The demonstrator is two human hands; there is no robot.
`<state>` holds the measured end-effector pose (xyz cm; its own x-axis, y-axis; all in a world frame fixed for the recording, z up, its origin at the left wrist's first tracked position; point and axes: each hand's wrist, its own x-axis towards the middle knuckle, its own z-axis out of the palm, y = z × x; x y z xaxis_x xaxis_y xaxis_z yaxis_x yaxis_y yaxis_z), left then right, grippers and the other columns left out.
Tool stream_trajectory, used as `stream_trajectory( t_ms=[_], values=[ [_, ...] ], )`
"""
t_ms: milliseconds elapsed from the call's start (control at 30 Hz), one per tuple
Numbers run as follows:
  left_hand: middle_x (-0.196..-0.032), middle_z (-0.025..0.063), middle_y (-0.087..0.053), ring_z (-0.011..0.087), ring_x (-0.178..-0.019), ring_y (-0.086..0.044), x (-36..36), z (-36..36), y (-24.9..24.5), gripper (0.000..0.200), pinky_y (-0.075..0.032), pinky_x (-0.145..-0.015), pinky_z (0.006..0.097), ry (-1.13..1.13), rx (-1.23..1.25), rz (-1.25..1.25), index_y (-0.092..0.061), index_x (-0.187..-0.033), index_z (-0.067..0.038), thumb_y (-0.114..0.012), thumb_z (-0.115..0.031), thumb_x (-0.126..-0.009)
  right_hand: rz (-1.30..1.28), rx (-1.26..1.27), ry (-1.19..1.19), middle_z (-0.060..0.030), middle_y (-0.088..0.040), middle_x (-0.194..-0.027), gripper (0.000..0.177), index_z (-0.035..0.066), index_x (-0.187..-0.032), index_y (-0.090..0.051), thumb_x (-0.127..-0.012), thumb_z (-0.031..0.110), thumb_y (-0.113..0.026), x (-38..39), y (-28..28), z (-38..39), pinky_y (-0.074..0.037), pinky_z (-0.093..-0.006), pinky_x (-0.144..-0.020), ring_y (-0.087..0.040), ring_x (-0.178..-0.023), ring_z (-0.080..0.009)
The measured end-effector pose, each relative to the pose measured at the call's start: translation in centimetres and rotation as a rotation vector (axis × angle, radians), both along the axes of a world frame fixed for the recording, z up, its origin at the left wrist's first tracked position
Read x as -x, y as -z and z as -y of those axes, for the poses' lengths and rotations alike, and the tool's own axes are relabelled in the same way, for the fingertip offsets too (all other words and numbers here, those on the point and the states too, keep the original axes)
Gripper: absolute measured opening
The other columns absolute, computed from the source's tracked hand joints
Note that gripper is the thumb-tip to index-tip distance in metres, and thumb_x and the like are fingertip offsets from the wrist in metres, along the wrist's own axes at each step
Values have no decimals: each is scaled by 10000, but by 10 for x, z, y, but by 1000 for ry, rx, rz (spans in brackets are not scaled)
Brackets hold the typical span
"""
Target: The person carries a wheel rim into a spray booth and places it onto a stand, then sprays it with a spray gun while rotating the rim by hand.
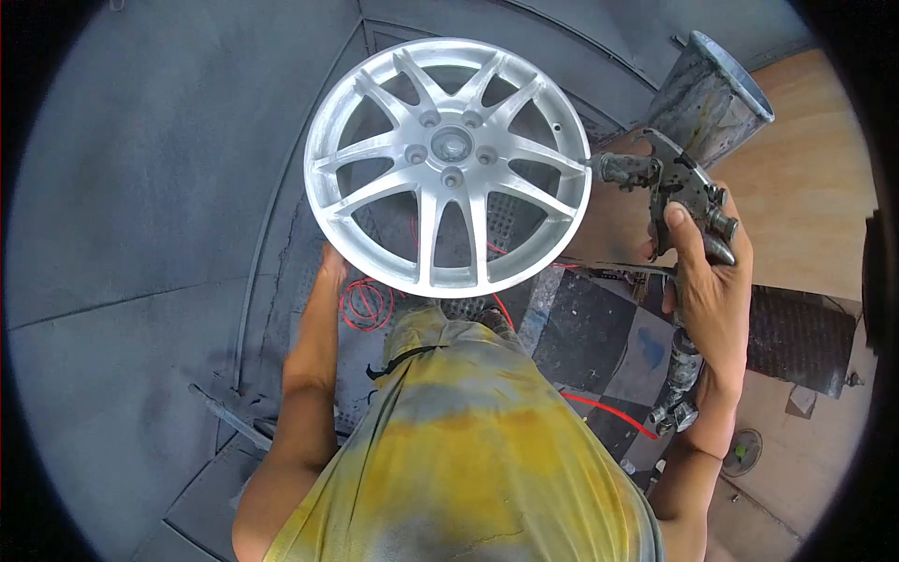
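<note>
A silver multi-spoke wheel rim (451, 178) faces up in front of me at the top centre. My right hand (709, 267) is wrapped round a dark, paint-crusted spray gun (688, 192), its nozzle pointing left at the rim's right edge. A grey cup (716, 98) sits at the gun's upper side. My left hand (333, 262) is at the rim's lower left edge; its fingers are hidden behind the rim, so their grip cannot be made out.
A red hose (609, 405) runs from the gun's handle across the floor, with a coil (367, 304) at the lower left of the rim. Grey walls (140, 187) stand at the left. A brown board (815, 178) and a dark mat (803, 339) lie at the right.
</note>
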<state>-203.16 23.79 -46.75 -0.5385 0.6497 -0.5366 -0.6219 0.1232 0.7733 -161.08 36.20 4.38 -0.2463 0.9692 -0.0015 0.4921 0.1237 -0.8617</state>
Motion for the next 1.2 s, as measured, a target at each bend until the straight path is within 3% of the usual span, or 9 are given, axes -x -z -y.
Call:
stream_trajectory(
  t_ms=[167, 433, 500, 600, 733, 800, 967, 1067, 1200],
  values=[
    [-1031, 82, -692, 227, -932, -723, 12, -29, 35, 393, -615, -819, 379, 216, -493, 387, -647, -1235, -88, -615, -421, -1029, 18, 20, -5, 7, -631, -765, 192, 40, -1125, -624, -1052, 218, -636, -17, 3, -12, -352, -190, -397, -484, -524, -12],
    [-1021, 20, -651, 182, -948, -664, -42, -12, 82, 404, -565, -862, 395, -91, -345, 282, -625, -1281, -133, -616, -444, -1024, -66, 134, -114, 10, -642, -782, 191, 66, -1102, -636, -1033, 242, -666, -22, 1, -23, -368, -181, -413, -526, -553, -12],
    [-1115, 26, -656, 189, -1050, -638, -110, -23, 26, 404, -515, -945, 444, -324, -178, 152, -605, -1282, -132, -593, -450, -1034, -46, 118, -136, 9, -643, -785, 187, 68, -1099, -634, -1034, 241, -664, -23, 0, -23, -367, -178, -419, -526, -558, -8],
    [-1188, 38, -664, 189, -1041, -648, -186, -22, 26, 398, -518, -927, 445, -408, -113, 100, -587, -1291, -136, -526, -458, -1066, -7, 41, -186, 10, -641, -784, 184, 68, -1097, -631, -1039, 240, -657, -29, 1, -28, -359, -182, -420, -509, -550, -7],
    [-1168, 61, -698, 199, -1048, -679, -310, -33, 28, 343, -537, -899, 357, -242, -59, 283, -611, -1221, -129, -531, -429, -1074, -49, -39, -262, 32, -606, -727, 179, 67, -1098, -642, -1040, 236, -654, -39, 15, -40, -337, -198, -414, -457, -517, -7],
    [-1256, 111, -693, 248, -1140, -674, -347, -49, 9, 326, -526, -1007, 455, 101, -120, 280, -602, -1246, -86, -528, -360, -1088, -44, -33, -314, 37, -594, -712, 181, 64, -1098, -649, -1037, 234, -657, -44, 15, -44, -329, -198, -414, -455, -520, -7],
    [-1221, 109, -710, 218, -1073, -686, -374, -47, -41, 353, -541, -961, 409, 865, 44, -28, -630, -1269, -65, -572, -355, -1077, -121, -36, -523, 27, -586, -695, 195, 52, -1096, -653, -1029, 236, -657, -23, 19, -43, -346, -229, -426, -449, -488, -28],
    [-1114, 97, -735, 191, -948, -699, -351, -7, 26, 344, -569, -854, 351, 707, -54, -73, -672, -1199, -28, -598, -334, -1061, -146, -93, -642, 28, -573, -676, 210, 52, -1077, -653, -1021, 255, -662, 5, 26, -46, -349, -222, -433, -463, -491, -36],
    [-872, 38, -733, 138, -745, -662, -292, 104, 69, 303, -555, -692, 314, 360, 346, -293, -736, -1073, -28, -653, -316, -1023, -185, -305, -747, -70, -660, -693, 271, 32, -1063, -647, -1005, 296, -665, 56, 48, -67, -498, -330, -529, -587, -518, -142]
  ],
)
